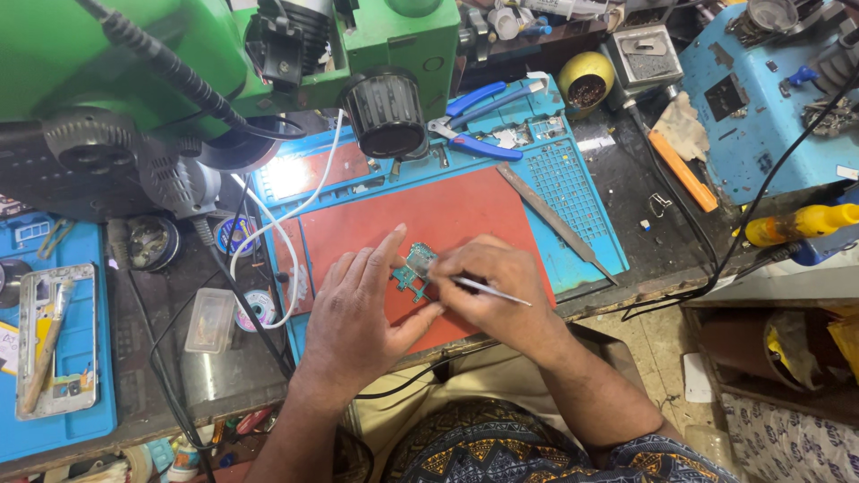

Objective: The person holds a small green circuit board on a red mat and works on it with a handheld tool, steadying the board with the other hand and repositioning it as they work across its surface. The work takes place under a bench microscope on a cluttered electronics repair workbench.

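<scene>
A small teal circuit board (413,271) lies on the red part of a work mat (429,215). My left hand (362,309) rests flat on the mat, fingers spread, with thumb and forefinger steadying the board. To its right, my right hand (497,286) pinches a thin metal tool (490,292), probably tweezers, whose tip meets the board's right edge. Most of the board is hidden by my fingers.
A green microscope (268,63) hangs over the mat's back. Blue-handled pliers (474,134) and a metal file (555,225) lie on the blue mat. At left are a phone frame (54,335) and a solder spool (259,309). A white cable (286,224) crosses the mat.
</scene>
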`<state>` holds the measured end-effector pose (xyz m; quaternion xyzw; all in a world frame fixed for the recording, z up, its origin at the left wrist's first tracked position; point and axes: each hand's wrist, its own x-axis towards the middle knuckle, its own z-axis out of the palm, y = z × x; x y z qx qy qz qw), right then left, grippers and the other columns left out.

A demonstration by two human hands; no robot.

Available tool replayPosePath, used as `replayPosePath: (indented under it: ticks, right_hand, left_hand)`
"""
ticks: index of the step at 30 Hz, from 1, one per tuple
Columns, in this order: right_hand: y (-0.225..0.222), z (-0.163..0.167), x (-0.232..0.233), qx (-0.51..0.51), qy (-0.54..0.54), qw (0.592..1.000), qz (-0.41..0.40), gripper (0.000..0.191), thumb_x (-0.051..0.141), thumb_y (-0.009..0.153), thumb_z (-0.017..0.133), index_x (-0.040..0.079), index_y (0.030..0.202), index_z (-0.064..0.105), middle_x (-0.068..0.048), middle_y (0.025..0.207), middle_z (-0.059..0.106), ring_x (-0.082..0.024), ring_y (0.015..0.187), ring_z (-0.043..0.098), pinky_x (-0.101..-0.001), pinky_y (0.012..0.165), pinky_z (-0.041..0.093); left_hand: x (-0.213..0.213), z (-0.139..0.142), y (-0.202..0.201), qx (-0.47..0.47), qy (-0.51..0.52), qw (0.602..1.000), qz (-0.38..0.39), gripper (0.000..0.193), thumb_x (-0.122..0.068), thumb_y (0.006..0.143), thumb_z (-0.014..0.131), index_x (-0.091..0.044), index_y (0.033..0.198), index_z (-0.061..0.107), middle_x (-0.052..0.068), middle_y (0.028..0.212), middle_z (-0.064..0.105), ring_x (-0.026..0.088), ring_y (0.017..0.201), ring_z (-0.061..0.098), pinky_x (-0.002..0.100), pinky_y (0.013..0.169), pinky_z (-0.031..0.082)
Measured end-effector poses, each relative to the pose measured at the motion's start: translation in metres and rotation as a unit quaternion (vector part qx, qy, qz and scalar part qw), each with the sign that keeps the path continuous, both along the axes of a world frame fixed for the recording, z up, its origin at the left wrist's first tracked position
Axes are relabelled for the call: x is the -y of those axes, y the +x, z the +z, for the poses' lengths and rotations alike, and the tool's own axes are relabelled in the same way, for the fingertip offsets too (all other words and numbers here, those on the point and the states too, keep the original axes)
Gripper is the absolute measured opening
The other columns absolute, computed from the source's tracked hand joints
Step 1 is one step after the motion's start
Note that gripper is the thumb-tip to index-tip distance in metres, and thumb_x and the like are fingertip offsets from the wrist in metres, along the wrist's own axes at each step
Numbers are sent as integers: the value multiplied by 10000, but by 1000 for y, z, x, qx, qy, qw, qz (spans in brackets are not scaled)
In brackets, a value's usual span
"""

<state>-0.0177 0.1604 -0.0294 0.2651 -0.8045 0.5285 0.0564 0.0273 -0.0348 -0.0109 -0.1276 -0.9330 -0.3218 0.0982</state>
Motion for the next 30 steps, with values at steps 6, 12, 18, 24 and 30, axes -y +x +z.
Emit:
replayPosePath:
  ticks: [6,12,18,24,30]
  right_hand:
    - [1,-1,-1,-27,22,999,-5,132,43,831,804,51,944,736,-74,967,780,-202,884,746,-305,776,594]
    - [2,-1,3,-14,25,1000,0,121,38,839,809,50,938,740,-70,958,782,-197,870,745,-307,767,591]
    - [1,-1,5,-34,19,999,2,120,43,847,812,45,940,737,-71,963,784,-195,861,741,-303,751,586]
    - [0,-1,6,-35,21,999,-3,123,54,844,815,49,940,739,-67,952,779,-201,852,738,-308,753,582]
    - [-1,1,4,-16,30,999,4,124,67,842,803,46,947,741,-70,936,777,-200,832,724,-314,727,572]
  left_hand:
    - [2,-3,2,19,-11,1000,3,946,-378,748,878,-48,1499,408,134,1123,639,346,1045,599,471,931,470]
    - [5,-7,4,-12,-17,1000,2,966,-399,752,876,-52,1514,395,157,1176,626,361,1103,591,477,969,456]
    - [4,-6,3,9,-16,1000,6,958,-398,746,873,-59,1507,400,146,1149,635,354,1071,599,476,944,466]
    - [3,-6,2,0,-8,1000,1,961,-371,732,888,-52,1499,404,137,1135,641,349,1051,605,470,918,475]
    - [1,-10,2,21,53,998,25,1125,-321,653,939,-5,1534,315,106,1055,636,292,986,603,437,866,505]
